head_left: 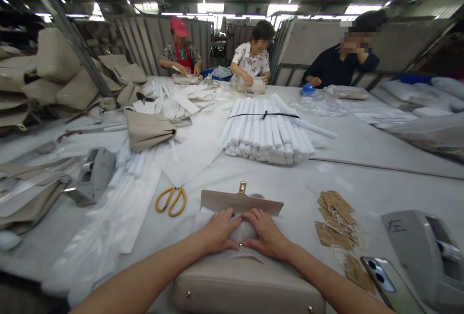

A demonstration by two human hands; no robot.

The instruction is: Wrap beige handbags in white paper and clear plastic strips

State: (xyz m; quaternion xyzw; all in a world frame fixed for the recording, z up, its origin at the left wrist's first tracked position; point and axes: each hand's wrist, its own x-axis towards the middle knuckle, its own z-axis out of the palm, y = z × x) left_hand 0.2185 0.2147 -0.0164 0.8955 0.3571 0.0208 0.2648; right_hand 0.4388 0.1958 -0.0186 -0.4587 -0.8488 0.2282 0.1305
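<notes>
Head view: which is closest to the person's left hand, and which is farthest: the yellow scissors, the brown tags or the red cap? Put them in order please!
From the left hand:
1. Yellow scissors: just to its left.
2. Brown tags: to the right, beyond the right hand.
3. Red cap: far away, at the back.

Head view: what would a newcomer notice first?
Probably the bundle of white rolls near the centre, tied with black cord. Nearer, at bottom centre, the left hand and right hand are close together over a beige bag. Yellow-handled scissors lie left of its open flap.
</notes>
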